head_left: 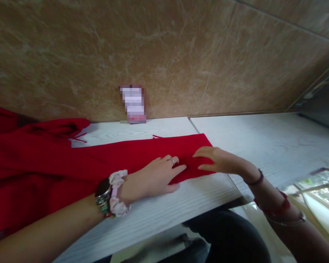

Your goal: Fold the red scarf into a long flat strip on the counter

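A red cloth garment lies stretched along the white wood-grain table. Its narrow part runs flat to the right and ends in a slanted edge; toward the left it bunches into loose folds. My left hand, with a ring on one finger, rests on this flat strip near its lower edge, fingers apart. Over the strip's right end is my right hand, its fingers and thumb spread on or just above the cloth. No grip on the fabric shows in either hand. A thin red string sticks out at the strip's upper edge.
A phone, its screen blurred out, leans upright against the brown marbled wall. The white tabletop has a seam right of the phone. Below the front edge are my dark-clothed legs. Something grey stands at the far right.
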Demonstrator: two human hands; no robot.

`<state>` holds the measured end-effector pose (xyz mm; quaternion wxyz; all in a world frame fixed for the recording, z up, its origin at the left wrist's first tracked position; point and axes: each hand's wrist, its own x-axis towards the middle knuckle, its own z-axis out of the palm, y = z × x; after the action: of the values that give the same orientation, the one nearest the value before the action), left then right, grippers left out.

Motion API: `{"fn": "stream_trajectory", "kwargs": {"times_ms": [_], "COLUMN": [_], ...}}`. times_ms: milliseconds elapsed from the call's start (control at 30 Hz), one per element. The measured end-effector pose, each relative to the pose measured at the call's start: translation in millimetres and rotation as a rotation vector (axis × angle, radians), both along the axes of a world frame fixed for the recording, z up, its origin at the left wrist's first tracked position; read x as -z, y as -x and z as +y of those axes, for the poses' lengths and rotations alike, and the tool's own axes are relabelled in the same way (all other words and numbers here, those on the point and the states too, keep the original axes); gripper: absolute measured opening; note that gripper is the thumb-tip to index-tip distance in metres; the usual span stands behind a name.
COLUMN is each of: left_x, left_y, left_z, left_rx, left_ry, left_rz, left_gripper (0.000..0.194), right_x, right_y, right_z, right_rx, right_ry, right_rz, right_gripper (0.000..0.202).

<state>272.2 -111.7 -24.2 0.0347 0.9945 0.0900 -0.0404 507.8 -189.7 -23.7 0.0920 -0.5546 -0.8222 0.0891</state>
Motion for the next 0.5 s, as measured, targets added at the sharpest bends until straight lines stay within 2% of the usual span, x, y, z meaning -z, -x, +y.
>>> {"fn": "stream_trajectory", "kwargs": {"times_ms": [100, 200, 400, 500], "left_x": [-1.0, -1.1, 3.2, 2.9], "left_y": [13, 13, 6, 4], "left_z": [-1, 7, 23, 26], "left_rx": [-0.035, -0.044, -0.018, -0.011], "left_ry": [0.005, 0.048, 0.021, -0.016], "left_rz": [0.04, 0.021, -0.084, -0.104], "left_gripper": [0.051, 0.048, 0.035, 0.03], "right_x": [6.8, 11.6, -1.9, -4.7], "right_y": [16, 20, 27, 34], "right_z": [-15, -18, -16, -15], "right_rx": [-0.024, -0.006, -0.023, 0.0], "right_ry": [-0.005, -0.023, 0.027, 0.003], "right_rz": [-0.052, -0.125, -0.138, -0.146], "right_gripper": [0.041, 0.039, 0.042, 0.036]}}
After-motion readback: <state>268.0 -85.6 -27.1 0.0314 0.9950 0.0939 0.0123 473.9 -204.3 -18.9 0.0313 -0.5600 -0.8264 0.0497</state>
